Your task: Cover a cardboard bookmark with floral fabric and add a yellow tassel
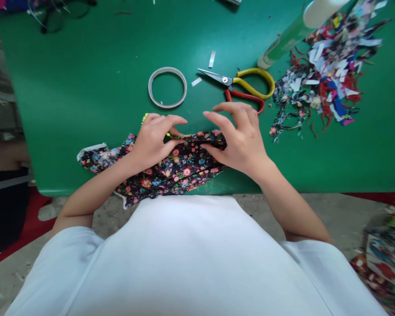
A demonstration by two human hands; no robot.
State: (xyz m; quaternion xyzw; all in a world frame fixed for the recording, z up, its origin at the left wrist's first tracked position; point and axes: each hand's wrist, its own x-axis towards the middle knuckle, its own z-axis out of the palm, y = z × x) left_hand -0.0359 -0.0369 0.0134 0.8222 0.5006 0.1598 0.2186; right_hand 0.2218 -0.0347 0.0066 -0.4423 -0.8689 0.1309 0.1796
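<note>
A black floral fabric piece (181, 169) with pale edging at its left end lies along the table's near edge. My left hand (154, 138) is at its upper edge, thumb and a curled finger closed on the cloth, index finger stretched out above. A thin yellow trim (145, 117) shows beside the left knuckles and again near the thumb. My right hand (242, 140) is over the fabric's right end, its thumb against the cloth and the other fingers raised apart from it. The fingertips under the left hand are partly hidden.
On the green table (85, 87) lie a roll of narrow tape (167, 106), scissors (225, 80) with yellow and red handles, and small white strips (212, 59). A green-and-white bottle (292, 37) stands by a heap of fabric scraps (329, 79). Eyeglasses (52, 19) lie far left.
</note>
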